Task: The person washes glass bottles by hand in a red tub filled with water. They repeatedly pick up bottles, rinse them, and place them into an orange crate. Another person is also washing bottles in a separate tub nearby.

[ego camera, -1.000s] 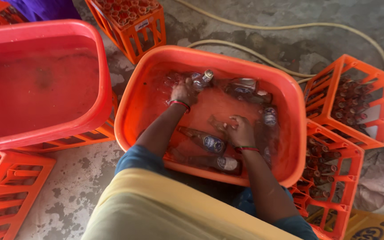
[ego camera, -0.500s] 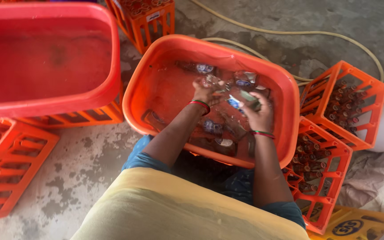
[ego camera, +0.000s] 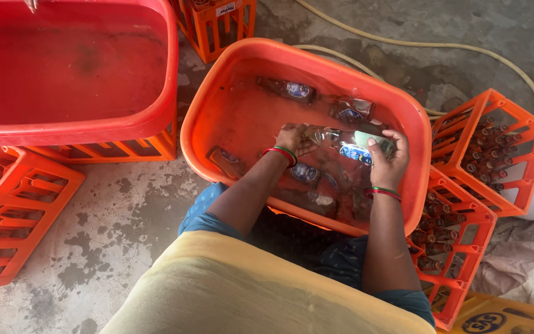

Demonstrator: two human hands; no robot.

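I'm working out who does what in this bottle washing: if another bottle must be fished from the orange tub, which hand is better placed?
Probably the left hand: it only steadies the neck of the held bottle, above submerged bottles. The right hand wraps the bottle's body, carrying it.

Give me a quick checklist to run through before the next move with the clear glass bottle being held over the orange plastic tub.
1. Left hand on the neck end of the clear glass bottle: ok.
2. Right hand around the bottle's body: ok.
3. Bottle held above the orange plastic tub, not over the floor: ok.
4. Bottle clean inside: cannot tell.
5. Free slot in the orange plastic crate on the right: cannot tell; the slots in view look filled.
6. More bottles left in the tub: ok, several.
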